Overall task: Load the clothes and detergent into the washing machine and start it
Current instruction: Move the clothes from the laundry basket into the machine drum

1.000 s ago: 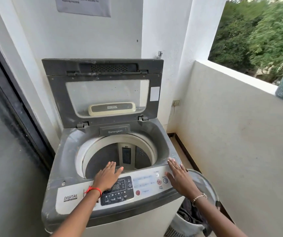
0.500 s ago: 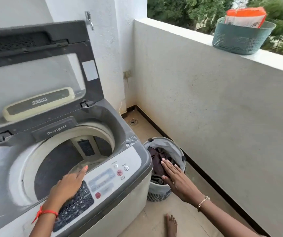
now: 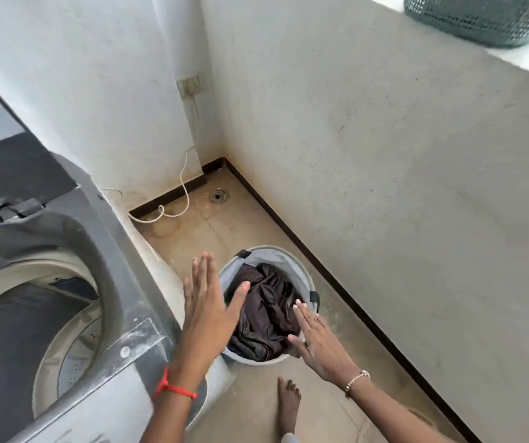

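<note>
The grey top-loading washing machine [image 3: 119,270] now fills only the 8 o'clock side of the view, where a second ago it sat in the middle. The head has swung right and down towards the floor. Its dark lid [image 3: 17,161] stands raised at 10 o'clock, and the drum [image 3: 17,340] below it looks empty, so no loading is done yet.

The round grey fabric laundry basket [image 3: 276,254] stands on the tiled floor at 6 o'clock, just beside the machine's right flank. The crumpled dark brown clothes [image 3: 266,311] lie inside it, untouched as far as can be seen.

At 1 o'clock the teal woven plastic basket [image 3: 480,20] sits on the balcony ledge, well apart from the machine. Its contents are cut off here, so the detergent is not in view.

The left hand [image 3: 205,311] has left the control panel and crossed over to the basket's 9 o'clock rim. Its fingers are straight and spread and it holds nothing. The right hand [image 3: 317,340] has dropped lower over the 4 o'clock rim, also flat and empty. Whether it touches the cloth I cannot tell.

With both hands brought to the basket, the step in hand is likely gathering the clothes for the drum.
</note>
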A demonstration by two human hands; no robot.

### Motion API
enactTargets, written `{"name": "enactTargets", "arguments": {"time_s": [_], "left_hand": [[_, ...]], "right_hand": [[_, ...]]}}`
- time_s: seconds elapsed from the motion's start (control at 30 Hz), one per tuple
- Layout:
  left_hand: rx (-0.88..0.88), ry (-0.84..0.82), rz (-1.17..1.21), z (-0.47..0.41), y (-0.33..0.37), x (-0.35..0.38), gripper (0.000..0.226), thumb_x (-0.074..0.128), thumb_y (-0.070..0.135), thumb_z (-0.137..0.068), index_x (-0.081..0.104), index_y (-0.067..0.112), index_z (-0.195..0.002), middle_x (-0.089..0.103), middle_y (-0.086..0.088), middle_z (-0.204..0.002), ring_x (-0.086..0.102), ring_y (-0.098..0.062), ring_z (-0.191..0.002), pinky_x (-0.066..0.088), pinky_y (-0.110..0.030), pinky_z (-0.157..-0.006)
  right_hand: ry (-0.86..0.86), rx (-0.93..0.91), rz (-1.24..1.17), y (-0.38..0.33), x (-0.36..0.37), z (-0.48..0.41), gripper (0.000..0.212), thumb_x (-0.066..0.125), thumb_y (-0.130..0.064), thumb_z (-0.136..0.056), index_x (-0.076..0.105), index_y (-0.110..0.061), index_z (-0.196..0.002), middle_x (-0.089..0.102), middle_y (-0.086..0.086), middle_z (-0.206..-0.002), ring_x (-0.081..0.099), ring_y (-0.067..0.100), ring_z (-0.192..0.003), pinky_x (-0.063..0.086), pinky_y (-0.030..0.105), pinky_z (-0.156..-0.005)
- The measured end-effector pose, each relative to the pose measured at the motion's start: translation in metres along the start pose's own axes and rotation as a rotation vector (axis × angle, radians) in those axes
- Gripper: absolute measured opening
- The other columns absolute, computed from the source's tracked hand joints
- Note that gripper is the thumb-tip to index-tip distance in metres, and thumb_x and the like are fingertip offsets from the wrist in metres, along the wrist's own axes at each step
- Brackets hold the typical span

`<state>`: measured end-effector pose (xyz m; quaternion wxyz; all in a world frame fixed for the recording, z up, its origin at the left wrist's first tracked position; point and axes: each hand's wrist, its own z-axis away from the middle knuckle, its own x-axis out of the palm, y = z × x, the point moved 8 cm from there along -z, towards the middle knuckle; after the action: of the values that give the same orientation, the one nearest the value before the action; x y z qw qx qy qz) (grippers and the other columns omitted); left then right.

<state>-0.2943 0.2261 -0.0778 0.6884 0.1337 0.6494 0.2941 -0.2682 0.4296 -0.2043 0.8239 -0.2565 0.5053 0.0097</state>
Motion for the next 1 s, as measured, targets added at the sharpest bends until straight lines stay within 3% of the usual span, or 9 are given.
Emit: {"name": "enactTargets", "arguments": {"time_s": [0.1,0.17,0.23,0.37,0.5,0.63,0.83,1.0], "left_hand": [[-0.099,-0.089,-0.183,-0.031,-0.012,0.070,0.100,0.058,0.036,-0.083,-0.015,0.017,-0.148,-0.017,-0.003,-0.158,-0.020,-0.022,-0.145,-0.011,-0.049,-0.114],[-0.164,-0.186,-0.297,-0.045,-0.031,0.123,0.111,0.061,0.028,-0.071,-0.020,0.019,-0.146,-0.023,-0.004,-0.156,-0.023,-0.026,-0.144,-0.008,-0.058,-0.114],[-0.181,-0.306,-0.396,-0.056,-0.060,0.177,0.118,0.064,0.038,-0.069,-0.028,0.021,-0.141,-0.028,-0.004,-0.154,-0.025,-0.025,-0.143,-0.008,-0.059,-0.114],[-0.143,-0.394,-0.514,-0.092,-0.126,0.266,0.135,0.064,0.073,-0.057,-0.039,0.028,-0.131,-0.038,-0.001,-0.146,-0.035,-0.023,-0.134,-0.024,-0.059,-0.104],[-0.140,-0.419,-0.595,-0.124,-0.178,0.329,0.145,0.064,0.080,-0.047,-0.047,0.032,-0.126,-0.046,-0.007,-0.142,-0.041,-0.030,-0.131,-0.036,-0.062,-0.091],[-0.113,-0.465,-0.614,-0.134,-0.210,0.376,0.147,0.068,0.079,-0.043,-0.045,0.036,-0.127,-0.042,-0.008,-0.144,-0.036,-0.032,-0.134,-0.032,-0.065,-0.091],[-0.093,-0.529,-0.622,-0.150,-0.244,0.404,0.142,0.067,0.081,-0.041,-0.041,0.043,-0.126,-0.030,-0.014,-0.153,-0.030,-0.040,-0.137,-0.020,-0.068,-0.097],[-0.128,-0.660,-0.516,-0.143,-0.257,0.429,0.145,0.073,0.075,-0.044,-0.047,0.042,-0.120,-0.035,-0.009,-0.151,-0.024,-0.042,-0.140,-0.009,-0.073,-0.102]], "right_hand": [[-0.060,0.055,0.015,0.025,0.014,-0.038,0.084,0.030,-0.058,-0.093,-0.016,-0.012,-0.145,-0.026,0.003,-0.152,-0.021,0.015,-0.142,-0.013,0.032,-0.117],[-0.069,0.119,0.019,0.044,0.029,-0.062,0.098,0.034,-0.068,-0.085,-0.021,-0.011,-0.143,-0.032,0.003,-0.146,-0.027,0.018,-0.139,-0.011,0.040,-0.118],[-0.074,0.186,0.004,0.063,0.054,-0.088,0.108,0.036,-0.075,-0.079,-0.023,-0.010,-0.142,-0.034,0.003,-0.145,-0.030,0.019,-0.137,-0.010,0.045,-0.117],[-0.039,0.278,0.008,0.100,0.114,-0.139,0.116,0.036,-0.080,-0.072,-0.032,-0.012,-0.136,-0.035,0.005,-0.146,-0.031,0.021,-0.136,-0.014,0.044,-0.114],[-0.023,0.265,0.085,0.129,0.173,-0.185,0.125,0.058,-0.067,-0.071,-0.037,-0.014,-0.133,-0.030,0.007,-0.151,-0.027,0.023,-0.139,-0.013,0.046,-0.115],[-0.058,0.252,0.171,0.153,0.217,-0.216,0.133,0.072,-0.056,-0.066,-0.035,-0.018,-0.136,-0.026,0.010,-0.153,-0.014,0.025,-0.145,-0.007,0.051,-0.115],[-0.071,0.304,0.157,0.178,0.251,-0.241,0.136,0.074,-0.051,-0.064,-0.041,-0.028,-0.133,-0.030,0.010,-0.151,-0.007,0.026,-0.146,0.006,0.055,-0.115],[-0.110,0.302,0.084,0.176,0.276,-0.253,0.130,0.072,-0.034,-0.069,-0.044,-0.039,-0.127,-0.033,0.006,-0.152,-0.009,0.030,-0.145,0.016,0.068,-0.107]]}}
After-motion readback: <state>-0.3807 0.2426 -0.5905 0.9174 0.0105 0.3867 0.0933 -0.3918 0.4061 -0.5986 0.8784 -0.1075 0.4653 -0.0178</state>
